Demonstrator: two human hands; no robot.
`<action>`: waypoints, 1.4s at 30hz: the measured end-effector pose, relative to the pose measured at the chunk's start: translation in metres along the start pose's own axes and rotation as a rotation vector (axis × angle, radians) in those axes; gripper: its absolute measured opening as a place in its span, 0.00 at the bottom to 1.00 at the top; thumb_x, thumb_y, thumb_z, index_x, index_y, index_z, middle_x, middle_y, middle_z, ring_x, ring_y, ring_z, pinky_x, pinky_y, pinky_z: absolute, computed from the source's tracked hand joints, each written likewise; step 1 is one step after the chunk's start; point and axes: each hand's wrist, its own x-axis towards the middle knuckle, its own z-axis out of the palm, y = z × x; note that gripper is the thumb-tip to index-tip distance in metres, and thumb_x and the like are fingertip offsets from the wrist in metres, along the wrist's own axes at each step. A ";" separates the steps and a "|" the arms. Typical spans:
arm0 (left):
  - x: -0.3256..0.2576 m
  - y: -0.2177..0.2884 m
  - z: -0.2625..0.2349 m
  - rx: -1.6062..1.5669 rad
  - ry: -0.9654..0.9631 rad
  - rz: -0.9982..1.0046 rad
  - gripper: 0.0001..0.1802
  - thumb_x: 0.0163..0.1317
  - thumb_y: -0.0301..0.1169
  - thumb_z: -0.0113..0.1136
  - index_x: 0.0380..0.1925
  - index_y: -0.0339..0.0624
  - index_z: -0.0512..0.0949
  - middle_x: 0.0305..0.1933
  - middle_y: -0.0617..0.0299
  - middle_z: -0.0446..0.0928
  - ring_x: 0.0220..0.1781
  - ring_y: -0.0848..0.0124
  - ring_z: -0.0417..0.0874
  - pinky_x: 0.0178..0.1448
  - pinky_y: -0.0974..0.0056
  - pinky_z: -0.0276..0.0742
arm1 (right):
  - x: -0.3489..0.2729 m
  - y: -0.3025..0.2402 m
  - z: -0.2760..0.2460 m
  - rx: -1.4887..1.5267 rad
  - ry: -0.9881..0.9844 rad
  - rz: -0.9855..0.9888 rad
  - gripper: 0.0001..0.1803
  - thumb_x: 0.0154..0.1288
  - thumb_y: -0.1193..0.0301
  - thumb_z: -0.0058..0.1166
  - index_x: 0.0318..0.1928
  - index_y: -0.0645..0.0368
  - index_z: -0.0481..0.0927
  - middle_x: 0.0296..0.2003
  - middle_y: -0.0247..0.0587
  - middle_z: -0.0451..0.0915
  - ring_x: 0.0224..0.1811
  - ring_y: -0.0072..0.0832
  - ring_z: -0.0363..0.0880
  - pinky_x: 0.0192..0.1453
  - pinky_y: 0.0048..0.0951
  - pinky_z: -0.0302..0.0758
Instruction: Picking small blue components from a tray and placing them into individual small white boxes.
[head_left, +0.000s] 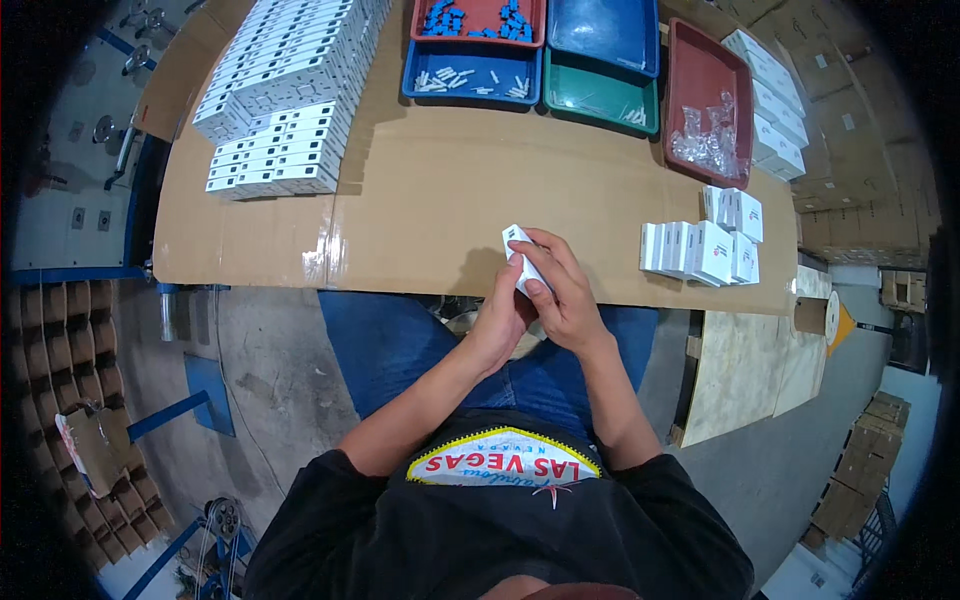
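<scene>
A small white box (518,240) is held between both hands just above the near edge of the cardboard-covered table (440,200). My left hand (497,320) grips it from the left and below, its thumb along the box's side. My right hand (568,300) closes round it from the right, with fingers over its top. Part of the box is hidden by my fingers. To the right of my hands stands a group of similar small white boxes (712,252).
Large stacks of white boxes (275,150) stand at the back left. Along the back are a red tray (412,22) with blue parts, a blue tray (408,85) with white pieces, a green tray (590,105), and a dark red tray (690,60) with clear plastic pieces. More white boxes (778,150) sit at the far right.
</scene>
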 end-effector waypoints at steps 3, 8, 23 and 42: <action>-0.001 -0.001 0.001 -0.021 -0.002 0.012 0.33 0.79 0.58 0.38 0.67 0.42 0.66 0.60 0.58 0.74 0.63 0.68 0.77 0.69 0.59 0.72 | -0.003 0.004 0.001 0.003 -0.004 -0.001 0.21 0.76 0.65 0.52 0.65 0.59 0.78 0.62 0.56 0.72 0.63 0.49 0.75 0.65 0.40 0.74; -0.001 -0.003 -0.001 -0.032 0.010 0.018 0.32 0.80 0.58 0.37 0.67 0.43 0.65 0.61 0.58 0.72 0.65 0.68 0.77 0.70 0.59 0.72 | -0.004 0.003 0.002 0.016 -0.013 -0.004 0.21 0.77 0.65 0.51 0.65 0.59 0.77 0.63 0.55 0.71 0.63 0.48 0.75 0.66 0.39 0.73; 0.002 -0.007 -0.002 0.064 0.023 0.028 0.40 0.77 0.66 0.30 0.75 0.48 0.58 0.69 0.57 0.68 0.71 0.65 0.72 0.73 0.57 0.70 | -0.004 -0.002 0.000 0.049 0.012 0.079 0.29 0.80 0.51 0.45 0.66 0.61 0.77 0.64 0.54 0.72 0.65 0.46 0.73 0.69 0.38 0.69; 0.023 -0.012 -0.045 0.151 0.218 0.076 0.47 0.69 0.76 0.29 0.65 0.49 0.71 0.56 0.61 0.79 0.58 0.67 0.81 0.63 0.58 0.77 | -0.007 0.006 0.007 -0.109 -0.153 0.059 0.38 0.63 0.59 0.68 0.71 0.56 0.73 0.76 0.53 0.63 0.79 0.49 0.60 0.80 0.46 0.58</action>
